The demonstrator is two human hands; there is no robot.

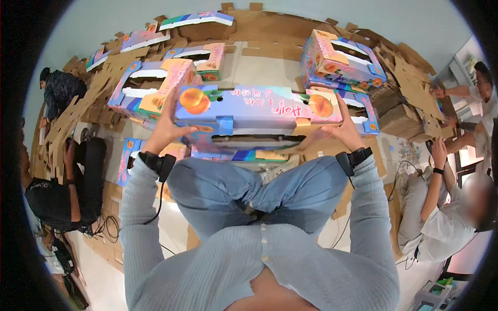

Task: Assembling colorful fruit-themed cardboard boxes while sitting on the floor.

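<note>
A long cardboard fruit box [258, 108], printed in blue and pink with orange peaches, is held level in front of my knees. My left hand [167, 126] grips its left end, thumb along the near side and fingers up the end. At the opposite end, my right hand [344, 129] clasps it the same way. A long dark opening shows in the side toward me. Under and behind the held box, other printed cardboard partly shows, so I cannot tell where its bottom rests.
Similar boxes stand at the left [150, 85] and are stacked at the right [342, 59]. Flattened brown cardboard [280, 28] lies along the wall. People sit on both sides: one in dark clothes [52, 199], another in a white shirt [441, 233]. Black cables [106, 228] trail on the floor.
</note>
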